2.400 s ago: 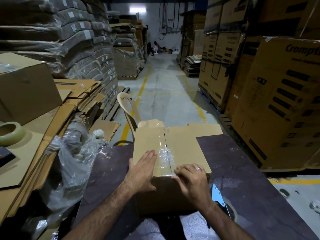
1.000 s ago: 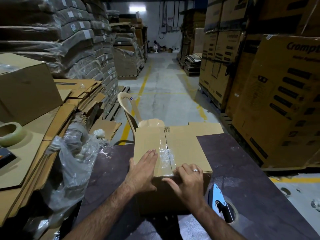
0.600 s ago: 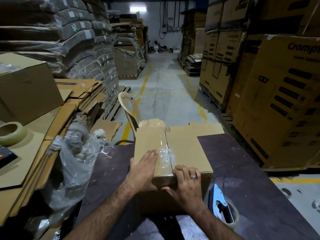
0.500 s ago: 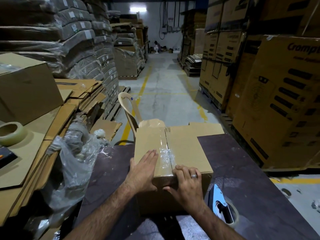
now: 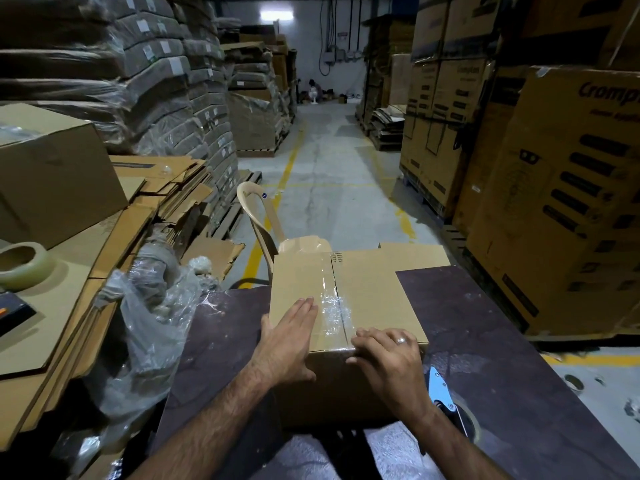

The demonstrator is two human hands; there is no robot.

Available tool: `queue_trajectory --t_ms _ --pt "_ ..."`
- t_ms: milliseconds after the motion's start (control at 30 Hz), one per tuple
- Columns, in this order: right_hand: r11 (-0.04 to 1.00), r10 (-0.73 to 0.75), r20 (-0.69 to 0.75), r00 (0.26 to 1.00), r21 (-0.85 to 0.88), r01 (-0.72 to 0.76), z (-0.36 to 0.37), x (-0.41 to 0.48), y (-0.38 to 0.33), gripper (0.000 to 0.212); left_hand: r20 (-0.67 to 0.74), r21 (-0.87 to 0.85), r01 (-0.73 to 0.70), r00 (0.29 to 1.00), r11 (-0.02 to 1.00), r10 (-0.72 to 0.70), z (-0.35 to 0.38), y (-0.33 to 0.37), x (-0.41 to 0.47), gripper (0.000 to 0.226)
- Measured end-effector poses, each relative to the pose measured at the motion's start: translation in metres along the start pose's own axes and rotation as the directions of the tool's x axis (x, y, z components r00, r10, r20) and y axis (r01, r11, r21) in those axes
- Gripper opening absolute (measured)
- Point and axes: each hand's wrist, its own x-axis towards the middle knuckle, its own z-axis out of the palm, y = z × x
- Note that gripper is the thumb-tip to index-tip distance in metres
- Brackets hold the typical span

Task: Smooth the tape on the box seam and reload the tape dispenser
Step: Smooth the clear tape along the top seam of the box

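Observation:
A brown cardboard box (image 5: 374,292) stands on the dark table (image 5: 502,341), with clear tape (image 5: 329,299) along its top seam, wrinkled near the front. My left hand (image 5: 291,337) lies flat, fingers together, on the box top left of the seam. My right hand (image 5: 388,358) is curled over the front top edge, right of the seam, pressing there. The blue tape dispenser (image 5: 446,400) lies on the table just right of my right wrist, partly hidden by it. A spare roll of tape (image 5: 20,265) rests on flat cardboard at far left.
Crumpled clear plastic (image 5: 149,334) hangs at the table's left edge. Flattened cartons (image 5: 104,258) and a closed box (image 5: 52,174) pile up on the left. A beige plastic chair (image 5: 263,220) stands behind the box. Large printed cartons (image 5: 571,202) line the right.
My right hand slid from the taped seam at the front edge a little to the right along that edge. My left hand has stayed flat in place.

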Motion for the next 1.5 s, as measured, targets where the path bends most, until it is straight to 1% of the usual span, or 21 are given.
queue_trajectory --t_ms 100,200,300,533,700,800,900,1033,1133,1200,1267,1333,1367,1400,1500 --pt "0.997 -0.013 -0.027 1.000 0.080 0.015 -0.004 0.008 0.004 0.019 0.006 -0.012 0.001 1.000 1.000 -0.001 -0.002 -0.001 0.000 0.122" --pt "0.995 -0.014 -0.034 0.999 0.095 0.017 -0.004 0.004 0.007 0.019 0.012 -0.004 -0.001 1.000 1.000 0.001 -0.002 0.000 0.000 0.122" --pt "0.999 0.007 -0.065 0.998 0.052 -0.004 0.000 0.002 0.003 0.021 0.009 -0.004 0.003 1.000 1.000 -0.003 -0.001 0.001 0.000 0.123" --pt "0.982 0.105 -0.129 0.986 -0.142 -0.123 0.013 0.005 -0.022 0.050 0.005 -0.007 0.005 1.000 1.000 -0.005 0.001 -0.001 0.002 0.122" --pt "0.944 0.143 -0.057 0.988 -0.292 -0.153 0.025 -0.002 -0.030 0.063 -0.006 -0.012 -0.001 1.000 1.000 0.001 0.002 -0.001 0.002 0.119" --pt "0.943 0.101 0.002 0.995 -0.319 -0.095 0.025 -0.005 -0.026 0.068 0.000 -0.004 -0.002 1.000 1.000 0.002 0.002 -0.001 0.002 0.122" --pt "0.952 0.070 0.029 0.997 -0.300 -0.058 0.022 -0.007 -0.022 0.075 0.000 0.004 -0.001 1.000 1.000 0.001 0.001 -0.001 0.001 0.123" --pt "0.968 0.022 0.086 0.996 -0.251 0.000 0.014 -0.006 -0.016 0.072 -0.013 0.001 0.002 1.000 1.000 -0.002 0.003 -0.001 0.001 0.124" --pt "0.983 -0.047 0.131 0.990 -0.169 0.069 0.005 -0.006 -0.006 0.074 -0.011 0.000 0.003 1.000 1.000 -0.003 0.002 -0.001 0.000 0.124" --pt "0.992 -0.065 0.153 0.986 -0.098 0.081 0.000 -0.005 0.001 0.072 -0.013 0.006 0.002 1.000 1.000 -0.002 0.002 0.000 0.000 0.124" --pt "0.999 -0.050 0.139 0.989 -0.011 0.052 -0.003 -0.002 0.007 0.057 -0.013 0.005 0.000 1.000 1.000 0.000 0.002 0.000 0.000 0.124" --pt "0.998 -0.030 0.100 0.994 0.062 0.024 -0.006 0.005 0.008 0.032 -0.010 0.000 0.001 1.000 1.000 -0.001 0.002 -0.001 0.001 0.124" --pt "0.997 -0.027 0.094 0.995 0.078 0.020 -0.007 0.008 0.008 0.024 -0.008 -0.001 0.002 1.000 1.000 -0.002 0.002 -0.001 0.001 0.124" --pt "0.996 -0.026 0.092 0.995 0.086 0.018 -0.008 0.011 0.007 0.021 -0.007 -0.001 0.003 1.000 1.000 -0.003 0.002 -0.001 0.001 0.123" --pt "0.996 -0.011 0.082 0.997 0.092 0.004 -0.008 0.013 0.007 0.021 0.001 -0.007 0.001 1.000 1.000 -0.001 0.000 0.000 0.001 0.122"
